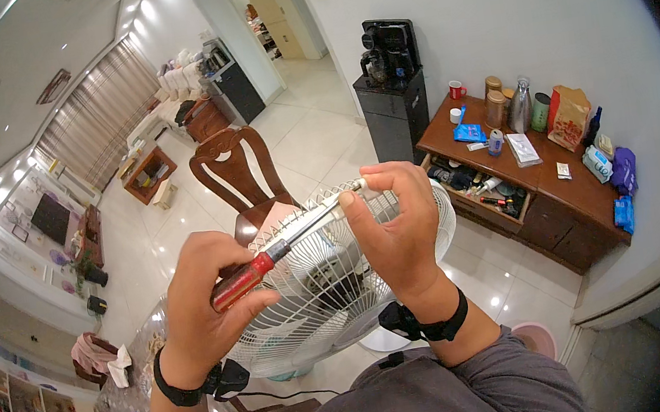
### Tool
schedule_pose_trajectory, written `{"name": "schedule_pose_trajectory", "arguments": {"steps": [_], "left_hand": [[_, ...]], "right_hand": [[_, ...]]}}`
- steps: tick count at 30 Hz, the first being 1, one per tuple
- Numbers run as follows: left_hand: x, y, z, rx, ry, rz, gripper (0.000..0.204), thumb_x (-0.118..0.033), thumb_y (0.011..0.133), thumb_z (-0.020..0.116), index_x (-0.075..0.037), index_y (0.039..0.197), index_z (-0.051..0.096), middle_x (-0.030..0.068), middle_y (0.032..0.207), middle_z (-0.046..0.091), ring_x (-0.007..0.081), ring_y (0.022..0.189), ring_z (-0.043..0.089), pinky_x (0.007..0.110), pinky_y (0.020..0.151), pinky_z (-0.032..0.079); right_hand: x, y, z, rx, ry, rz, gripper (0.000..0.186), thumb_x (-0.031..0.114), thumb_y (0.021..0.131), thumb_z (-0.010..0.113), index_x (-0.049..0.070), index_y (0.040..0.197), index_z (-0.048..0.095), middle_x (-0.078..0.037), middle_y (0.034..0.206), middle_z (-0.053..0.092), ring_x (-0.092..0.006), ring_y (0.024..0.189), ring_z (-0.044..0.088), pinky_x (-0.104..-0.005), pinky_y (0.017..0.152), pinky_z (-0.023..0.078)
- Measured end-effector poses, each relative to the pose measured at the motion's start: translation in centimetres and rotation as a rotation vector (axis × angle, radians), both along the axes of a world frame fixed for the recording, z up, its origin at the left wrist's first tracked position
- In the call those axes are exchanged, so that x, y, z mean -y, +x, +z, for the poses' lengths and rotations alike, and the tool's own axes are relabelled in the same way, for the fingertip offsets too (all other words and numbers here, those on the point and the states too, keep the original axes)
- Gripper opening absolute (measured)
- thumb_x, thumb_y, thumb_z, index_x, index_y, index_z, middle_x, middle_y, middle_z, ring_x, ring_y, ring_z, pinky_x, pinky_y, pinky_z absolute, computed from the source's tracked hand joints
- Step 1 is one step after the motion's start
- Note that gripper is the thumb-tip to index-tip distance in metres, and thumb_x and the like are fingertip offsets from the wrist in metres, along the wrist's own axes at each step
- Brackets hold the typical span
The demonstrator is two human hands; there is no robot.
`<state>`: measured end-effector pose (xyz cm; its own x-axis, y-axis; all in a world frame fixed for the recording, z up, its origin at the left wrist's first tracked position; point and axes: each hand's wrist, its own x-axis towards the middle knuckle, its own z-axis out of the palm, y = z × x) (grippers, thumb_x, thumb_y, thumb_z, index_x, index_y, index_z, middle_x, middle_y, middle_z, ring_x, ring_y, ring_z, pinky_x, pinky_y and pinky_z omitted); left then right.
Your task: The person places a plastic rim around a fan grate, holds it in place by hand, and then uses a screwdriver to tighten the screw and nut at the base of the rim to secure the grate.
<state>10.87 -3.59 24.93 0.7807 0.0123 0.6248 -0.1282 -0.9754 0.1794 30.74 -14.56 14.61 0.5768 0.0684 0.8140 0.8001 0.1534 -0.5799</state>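
My left hand (206,293) is closed around the red handle of a screwdriver (245,282), its thumb stretched along the underside. The metal shaft slants up to the right, along the top edge of a white electric fan (305,330) with a wire grille. At the shaft's far end, my right hand (395,226) pinches the fan's rim between thumb and fingers. Those fingers cover the screwdriver's tip, so what it touches is hidden. Dark fan parts show through the grille below my hands.
Behind the fan stands a carved wooden chair (237,168). To the right, a wooden cabinet (550,202) has an open drawer (479,199) full of small items; bottles and a paper bag stand on top. A black drinks machine (392,73) is by the wall. A pink basin (536,341) sits near my right side.
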Motion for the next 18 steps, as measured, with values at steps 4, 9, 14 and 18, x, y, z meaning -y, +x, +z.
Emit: {"name": "schedule_pose_trajectory", "arguments": {"steps": [4, 9, 14, 18], "left_hand": [[-0.07, -0.76, -0.31, -0.084, -0.269, 0.17, 0.032, -0.029, 0.091, 0.074, -0.002, 0.104, 0.061, 0.0093, 0.082, 0.062, 0.0203, 0.068, 0.057, 0.029, 0.061, 0.046], [0.23, -0.21, 0.52, -0.115, -0.213, 0.178, 0.022, -0.02, 0.089, 0.075, -0.002, 0.098, 0.065, 0.0113, 0.081, 0.064, 0.0223, 0.066, 0.059, 0.029, 0.063, 0.047], [-0.17, 0.0, 0.43, -0.116, -0.144, 0.175, 0.026, -0.014, 0.083, 0.08, -0.002, 0.099, 0.065, 0.0105, 0.083, 0.063, 0.0221, 0.07, 0.06, 0.028, 0.065, 0.048], [-0.18, 0.11, 0.56, -0.141, -0.203, 0.198, 0.026, -0.013, 0.082, 0.081, -0.002, 0.099, 0.065, 0.0095, 0.083, 0.063, 0.0199, 0.07, 0.059, 0.028, 0.065, 0.047]], "right_hand": [[0.04, -0.18, 0.06, -0.006, -0.006, 0.001, 0.027, 0.017, 0.077, 0.078, 0.005, 0.09, 0.059, -0.014, 0.099, 0.066, -0.0324, 0.092, 0.06, -0.042, 0.082, 0.047], [-0.01, -0.06, -0.08, 0.015, 0.014, 0.001, 0.027, 0.018, 0.077, 0.078, 0.004, 0.092, 0.06, -0.014, 0.099, 0.066, -0.0328, 0.092, 0.06, -0.0421, 0.082, 0.047], [0.38, 0.04, 0.03, 0.012, -0.012, 0.003, 0.026, 0.014, 0.077, 0.079, 0.003, 0.092, 0.061, -0.015, 0.1, 0.067, -0.0313, 0.093, 0.061, -0.0401, 0.083, 0.048], [0.74, -0.23, 0.42, -0.003, -0.007, 0.027, 0.024, 0.008, 0.077, 0.078, 0.002, 0.093, 0.061, -0.015, 0.102, 0.067, -0.0295, 0.095, 0.062, -0.0375, 0.085, 0.049]]}}
